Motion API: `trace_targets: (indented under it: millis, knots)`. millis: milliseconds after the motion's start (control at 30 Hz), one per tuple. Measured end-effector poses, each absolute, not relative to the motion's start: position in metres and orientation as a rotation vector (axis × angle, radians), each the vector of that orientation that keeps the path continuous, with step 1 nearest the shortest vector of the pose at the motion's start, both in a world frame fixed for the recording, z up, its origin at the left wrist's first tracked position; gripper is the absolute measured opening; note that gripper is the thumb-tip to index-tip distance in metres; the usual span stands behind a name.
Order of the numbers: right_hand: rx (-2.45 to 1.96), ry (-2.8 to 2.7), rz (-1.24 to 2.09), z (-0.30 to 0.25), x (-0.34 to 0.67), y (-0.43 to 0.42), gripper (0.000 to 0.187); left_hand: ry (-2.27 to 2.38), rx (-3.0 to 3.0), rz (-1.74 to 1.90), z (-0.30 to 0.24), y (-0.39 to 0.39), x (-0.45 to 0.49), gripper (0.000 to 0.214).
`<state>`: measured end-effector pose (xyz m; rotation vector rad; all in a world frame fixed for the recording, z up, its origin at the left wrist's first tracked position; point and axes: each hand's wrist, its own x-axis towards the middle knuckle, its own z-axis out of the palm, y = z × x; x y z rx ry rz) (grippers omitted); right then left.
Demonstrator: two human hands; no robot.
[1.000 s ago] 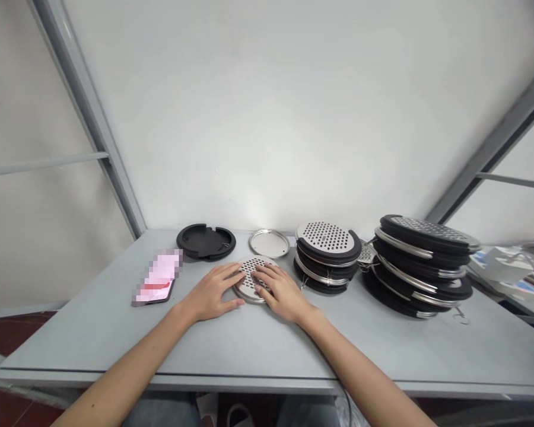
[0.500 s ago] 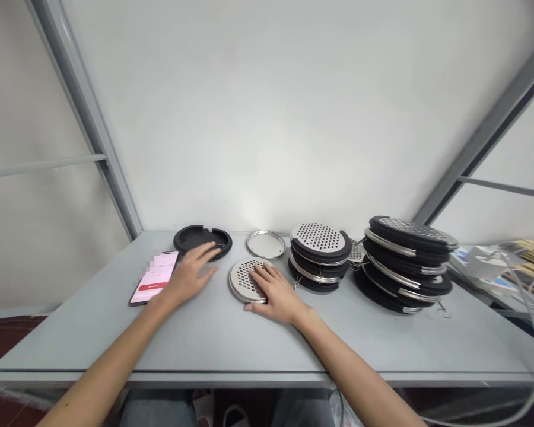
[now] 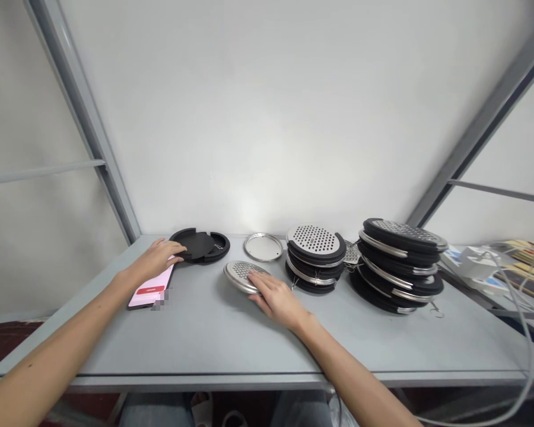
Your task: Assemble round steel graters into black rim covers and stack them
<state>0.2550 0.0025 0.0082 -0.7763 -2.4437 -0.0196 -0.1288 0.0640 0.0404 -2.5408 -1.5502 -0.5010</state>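
Note:
My left hand (image 3: 162, 256) has its fingers and thumb at the near left rim of a round black tray (image 3: 222, 254), gripping it. The tray has notches in its rim and a flat black piece inside. In my right hand (image 3: 273, 296) is a round metal plate with a perforated top (image 3: 240, 271). My fingers lie over its top and my thumb is at its near edge; the plate is tilted, its left side raised off the table. Behind it lies a shallow round metal dish (image 3: 263, 247).
A phone (image 3: 150, 290) with a pink screen lies under my left forearm. To the right stand a shorter stack (image 3: 315, 261) and a taller, leaning stack (image 3: 400, 267) of black and metal rounds. A white cable (image 3: 528, 338) hangs at the table's right end.
My left hand has moved left from above the black tray to its near left rim. My right hand has tilted the perforated plate up from lying flat.

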Motion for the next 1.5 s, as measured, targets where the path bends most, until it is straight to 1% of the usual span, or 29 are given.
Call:
trace_targets:
  millis: [167,333,433,533,667,833,867,900,1033,1100,1200,1333,1500]
  knots:
    - [-0.860,-2.258,0.121,0.006,0.262,0.006,0.042,-1.483,-2.535,-0.500,0.066,0.058,-0.135,0.049]
    - [-0.864,-2.016,0.069,0.004,0.268,0.005,0.041,-1.393,-2.623,-0.617,0.086,0.024,-0.111,0.039]
    - [-0.875,-1.847,-0.033,0.004,0.272,0.004,0.044,-1.308,-2.761,-0.713,0.077,-0.005,-0.079,0.034]
    - [-0.891,-1.796,-0.087,0.005,0.276,0.005,0.045,-1.212,-2.903,-0.716,0.055,-0.025,-0.046,0.031]
    - [-0.792,-1.939,-0.093,0.008,0.279,0.008,0.043,-1.061,-3.020,-0.630,0.026,-0.029,-0.021,0.033]
    - [-0.691,-2.179,-0.043,0.012,0.281,0.008,0.042,-1.159,-2.974,-0.684,0.015,-0.020,-0.023,0.030]
    - [-0.683,-2.229,-0.035,0.013,0.281,0.007,0.042,-1.192,-2.952,-0.714,0.016,-0.018,-0.025,0.034]
    - [-0.673,-2.278,-0.032,0.014,0.280,0.006,0.041,-1.233,-2.928,-0.739,0.017,-0.016,-0.026,0.042]
    - [-0.623,-2.469,-0.068,0.018,0.279,0.002,0.038,-1.440,-2.907,-0.714,0.019,-0.002,-0.026,0.094]
    - [-0.607,-2.541,-0.089,0.019,0.278,0.001,0.037,-1.489,-2.965,-0.668,0.017,0.007,-0.023,0.108]
    - [-0.625,-2.597,-0.088,0.018,0.277,0.000,0.036,-1.486,-3.012,-0.706,0.011,0.014,-0.018,0.110]
    - [-0.619,-2.631,-0.049,0.014,0.273,0.000,0.038,-1.425,-3.024,-0.815,0.007,0.011,-0.014,0.103]
    - [-0.600,-2.644,-0.003,0.009,0.266,0.001,0.039,-1.419,-3.037,-0.816,0.005,0.006,-0.014,0.093]
